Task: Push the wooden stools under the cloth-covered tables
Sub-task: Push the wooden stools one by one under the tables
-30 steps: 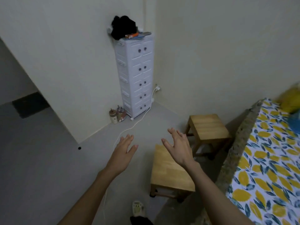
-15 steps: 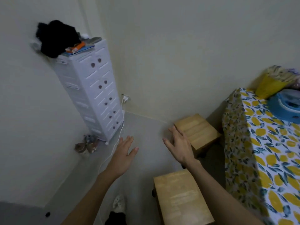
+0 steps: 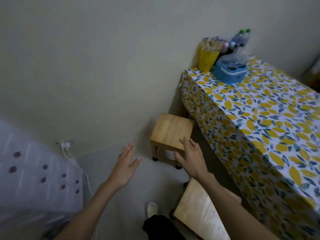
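Neither grip holds anything: the left hand [image 3: 126, 166] and the right hand [image 3: 191, 157] are both spread wide, palms down, fingers loose, reaching forward over the floor [image 3: 103, 163].

From the head camera, the only view, two wooden stools show. The far stool [image 3: 170, 133] stands by the wall, just beside the hanging edge of the lemon-print cloth [image 3: 256, 129] on the counter, and is not yet beneath it. The right hand hovers at its near corner; whether the fingers touch the seat cannot be told. The near stool [image 3: 202, 217] sits low in the frame beside the cloth's drape, partly hidden by the right forearm. On the counter's far end stand a yellow carton of sticks [image 3: 207, 56], a blue container [image 3: 229, 70] and some bottles [image 3: 240, 36]. A white drawer tower [image 3: 38, 175], blurred, fills the lower left.

The step in hand looks like reaching for the far stool. To do it well, I would set both palms flat on the side facing away from the counter, low enough that the stool slides rather than tips, then push straight toward the cloth, letting the drape ride over the seat. The small dark feet may catch on the floor, so a steady, level shove should serve better than a jab.
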Demonstrator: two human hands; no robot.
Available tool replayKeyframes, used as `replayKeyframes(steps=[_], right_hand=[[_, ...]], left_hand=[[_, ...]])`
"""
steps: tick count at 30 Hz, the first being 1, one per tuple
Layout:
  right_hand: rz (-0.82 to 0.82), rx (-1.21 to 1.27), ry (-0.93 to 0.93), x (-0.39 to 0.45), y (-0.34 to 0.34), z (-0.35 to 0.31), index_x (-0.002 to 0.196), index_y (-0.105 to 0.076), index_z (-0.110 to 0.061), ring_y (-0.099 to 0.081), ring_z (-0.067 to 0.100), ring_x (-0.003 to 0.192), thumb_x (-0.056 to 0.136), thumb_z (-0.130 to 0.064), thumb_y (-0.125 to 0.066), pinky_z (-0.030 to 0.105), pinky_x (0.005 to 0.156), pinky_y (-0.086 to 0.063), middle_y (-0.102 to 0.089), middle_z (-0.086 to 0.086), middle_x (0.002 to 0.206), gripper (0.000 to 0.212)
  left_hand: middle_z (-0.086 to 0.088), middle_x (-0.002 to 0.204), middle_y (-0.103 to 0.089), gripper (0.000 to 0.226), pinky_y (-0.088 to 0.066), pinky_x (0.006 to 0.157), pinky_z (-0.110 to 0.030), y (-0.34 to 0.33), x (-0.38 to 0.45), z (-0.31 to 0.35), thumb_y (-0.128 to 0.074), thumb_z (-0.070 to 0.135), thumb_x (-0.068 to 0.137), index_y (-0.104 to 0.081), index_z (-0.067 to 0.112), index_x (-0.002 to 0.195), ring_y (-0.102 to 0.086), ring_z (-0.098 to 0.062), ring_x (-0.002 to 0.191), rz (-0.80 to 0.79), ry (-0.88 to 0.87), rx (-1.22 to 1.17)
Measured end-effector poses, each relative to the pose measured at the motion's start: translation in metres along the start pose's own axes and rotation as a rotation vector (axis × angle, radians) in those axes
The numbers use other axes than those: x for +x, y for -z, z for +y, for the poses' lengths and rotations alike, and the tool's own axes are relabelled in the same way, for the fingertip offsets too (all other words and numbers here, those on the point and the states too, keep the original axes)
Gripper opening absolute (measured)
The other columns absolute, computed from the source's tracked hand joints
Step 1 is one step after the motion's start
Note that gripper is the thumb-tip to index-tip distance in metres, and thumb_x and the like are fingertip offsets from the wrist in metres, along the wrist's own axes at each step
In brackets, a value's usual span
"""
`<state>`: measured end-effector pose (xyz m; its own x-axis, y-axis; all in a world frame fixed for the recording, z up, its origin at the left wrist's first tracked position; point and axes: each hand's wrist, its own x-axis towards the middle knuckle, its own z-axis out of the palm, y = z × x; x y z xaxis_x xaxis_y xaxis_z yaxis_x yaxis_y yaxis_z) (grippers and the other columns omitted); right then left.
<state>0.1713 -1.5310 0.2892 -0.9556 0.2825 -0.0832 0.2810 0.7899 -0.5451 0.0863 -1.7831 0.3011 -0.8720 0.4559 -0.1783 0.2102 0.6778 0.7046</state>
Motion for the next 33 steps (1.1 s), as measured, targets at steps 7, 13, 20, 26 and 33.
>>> replayKeyframes(steps=[7, 13, 20, 26, 33], right_hand=[[0.027, 0.032, -0.226, 0.088, -0.041, 0.026, 0.147, -0.027, -0.026, -0.008, 0.019, 0.147, 0.094, -0.054, -0.040, 0.040, 0.120, -0.007, -0.017, 0.000, 0.160, 0.062], [-0.027, -0.005, -0.363, 0.157, -0.105, 0.051, 0.148, -0.027, -0.016, -0.010, 0.025, 0.147, 0.096, -0.048, -0.043, 0.042, 0.120, -0.011, -0.021, 0.007, 0.159, 0.063], [0.009, 0.043, -0.552, 0.234, -0.223, 0.119, 0.147, -0.031, -0.021, -0.006, 0.020, 0.148, 0.096, -0.045, -0.045, 0.040, 0.121, -0.011, -0.018, 0.001, 0.160, 0.059], [0.107, -0.048, -0.538, 0.289, -0.334, 0.156, 0.151, -0.022, -0.017, 0.001, 0.024, 0.149, 0.098, -0.050, -0.031, 0.041, 0.120, 0.003, -0.010, 0.007, 0.161, 0.064], [0.223, -0.229, -0.647, 0.321, -0.412, 0.171, 0.154, -0.005, -0.021, 0.008, 0.021, 0.149, 0.098, -0.053, -0.019, 0.046, 0.119, 0.006, 0.000, 0.007, 0.162, 0.066]], left_hand=[[0.006, 0.158, -0.004, 0.062, -0.001, 0.120, -0.034, -0.009, 0.135, -0.024, -0.044, 0.033, 0.097, -0.016, 0.015, 0.150, 0.009, -0.006, 0.143, -0.222, -0.087, 0.041], [0.004, 0.159, -0.001, 0.064, 0.002, 0.118, -0.032, -0.036, 0.239, -0.074, -0.043, 0.034, 0.098, -0.012, 0.015, 0.150, 0.011, -0.007, 0.143, -0.374, -0.076, 0.110], [0.000, 0.159, 0.010, 0.064, 0.005, 0.112, -0.023, -0.123, 0.365, -0.179, -0.038, 0.034, 0.099, -0.004, 0.016, 0.151, 0.013, -0.011, 0.144, -0.548, -0.143, 0.218], [-0.005, 0.157, 0.018, 0.065, -0.001, 0.120, -0.042, -0.198, 0.451, -0.264, -0.035, 0.031, 0.100, 0.002, 0.012, 0.151, 0.023, -0.014, 0.139, -0.639, -0.303, 0.301], [-0.002, 0.154, 0.026, 0.065, 0.007, 0.119, -0.044, -0.247, 0.502, -0.308, -0.020, 0.041, 0.100, 0.009, 0.011, 0.150, 0.023, -0.017, 0.144, -0.524, -0.595, 0.427]])
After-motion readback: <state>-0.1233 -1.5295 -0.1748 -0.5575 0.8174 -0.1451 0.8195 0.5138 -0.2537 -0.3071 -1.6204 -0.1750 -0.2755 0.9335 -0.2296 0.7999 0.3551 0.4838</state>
